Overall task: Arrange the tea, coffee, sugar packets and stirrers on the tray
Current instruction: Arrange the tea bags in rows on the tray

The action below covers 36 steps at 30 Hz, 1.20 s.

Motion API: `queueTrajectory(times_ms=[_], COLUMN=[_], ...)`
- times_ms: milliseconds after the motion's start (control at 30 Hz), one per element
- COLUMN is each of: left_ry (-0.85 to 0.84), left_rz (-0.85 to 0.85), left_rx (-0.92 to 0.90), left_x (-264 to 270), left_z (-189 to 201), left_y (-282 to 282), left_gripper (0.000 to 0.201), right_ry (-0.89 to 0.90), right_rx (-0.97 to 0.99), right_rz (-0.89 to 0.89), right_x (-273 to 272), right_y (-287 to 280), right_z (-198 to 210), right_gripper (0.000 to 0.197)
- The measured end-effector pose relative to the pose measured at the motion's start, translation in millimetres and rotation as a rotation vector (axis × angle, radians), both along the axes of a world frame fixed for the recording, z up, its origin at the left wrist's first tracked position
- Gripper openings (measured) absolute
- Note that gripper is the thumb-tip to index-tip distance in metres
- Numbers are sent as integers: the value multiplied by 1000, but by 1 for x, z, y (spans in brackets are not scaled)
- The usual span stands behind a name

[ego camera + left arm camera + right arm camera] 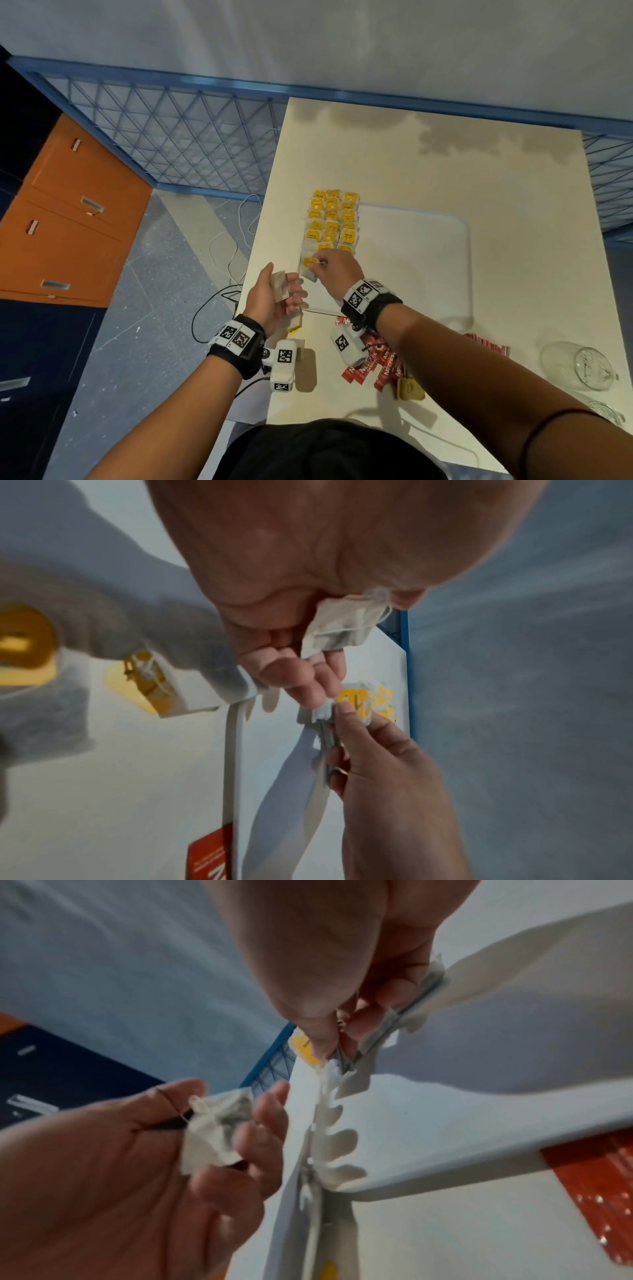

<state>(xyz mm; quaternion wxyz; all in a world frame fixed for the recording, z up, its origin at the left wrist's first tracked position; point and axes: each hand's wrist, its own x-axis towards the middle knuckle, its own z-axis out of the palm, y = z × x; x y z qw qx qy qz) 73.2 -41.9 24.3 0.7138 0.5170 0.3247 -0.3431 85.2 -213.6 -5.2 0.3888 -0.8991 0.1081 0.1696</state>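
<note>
Several tea bags with yellow tags [331,219] lie in rows on the left part of the white tray [418,260]. My right hand [320,263] pinches one tea bag [309,266] at the near end of those rows, low over the tray. In the right wrist view its fingertips [322,1039] close on that bag's yellow tag. My left hand [284,278] hovers palm-up just left of the tray and holds another tea bag [279,286], seen as the tea bag [339,626] under its thumb and as the crumpled tea bag [219,1129] in its palm.
Red coffee sachets [373,365] lie in a heap in front of the tray. Red sticks [486,344] lie to their right, and a brown packet [409,389] lies near the table's front edge. A glass [582,366] stands at the right. The table's left edge [260,274] drops to the floor.
</note>
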Motion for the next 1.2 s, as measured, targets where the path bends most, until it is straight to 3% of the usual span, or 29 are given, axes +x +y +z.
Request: queueTrajectory(times_ms=[167,433,567,667,800,933,1200], left_ry=[9,1,-83,-178,-237,-280,-278], left_rz=[-17,-118,-180,-256,-227,-214,-200], left_rx=[-80,-95,26,119,154,194,151], left_x=[-2,-10,-10,-8,-8,-9,-10], left_z=[-1,-4,-3,-9,-17,-20,-18], left_y=[10,8,6,7,9,9,3], left_gripper=[56,17,29,14,8,8,8], right_ry=[13,-11,-86,-88,15,27,18], right_rx=[-145,-147,-30,114,278,264,323], right_rz=[60,26,-28,-69,-104,-36,25], right_x=[12,17,8,-3,-24,-47,-62], right_y=[5,4,3,2,-3,-7,3], right_z=[-2,-9,-5,-3,3,8,5], right_gripper=[18,20,26,16,30,36,20])
